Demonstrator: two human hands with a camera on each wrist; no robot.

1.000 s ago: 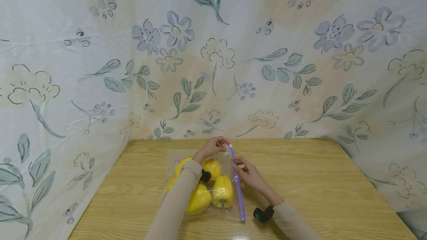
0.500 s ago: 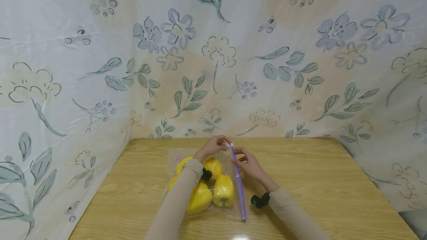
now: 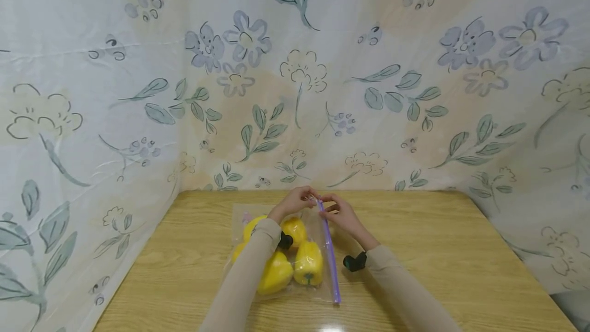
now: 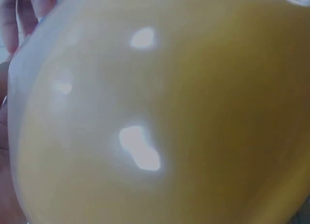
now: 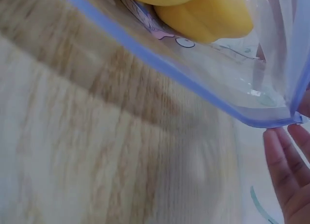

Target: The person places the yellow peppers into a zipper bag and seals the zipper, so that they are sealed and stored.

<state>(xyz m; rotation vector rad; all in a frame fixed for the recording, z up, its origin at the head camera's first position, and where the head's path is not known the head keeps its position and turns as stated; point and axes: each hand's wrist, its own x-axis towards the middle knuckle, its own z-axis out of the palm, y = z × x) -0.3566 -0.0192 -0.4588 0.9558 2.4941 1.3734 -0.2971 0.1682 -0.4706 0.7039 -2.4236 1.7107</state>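
A clear zip bag [image 3: 313,224] lies flat on the table, its purple zip strip [image 3: 330,265] along the right side. Several yellow bell peppers [image 3: 308,265] are inside it. My left hand [image 3: 295,203] reaches over the bag and pinches its far corner beside the strip's end. The right hand [image 3: 341,215] holds the zip strip at that same far end, thumb and forefinger around it. In the right wrist view, fingers [image 5: 283,171] touch the strip's corner, while the thumb is hidden. A film-covered pepper [image 4: 145,98] fills most of the left wrist view.
The wooden table [image 3: 428,250] ends at a floral cloth [image 3: 295,91] hanging behind and on both sides. A black wrist camera [image 3: 354,262] sits at the right cuff, and another [image 3: 286,241] on the left wrist hangs over the peppers.
My right hand has slid away from me along the purple strip, up to its far end next to the left hand. The left hand and the peppers have stayed in place.
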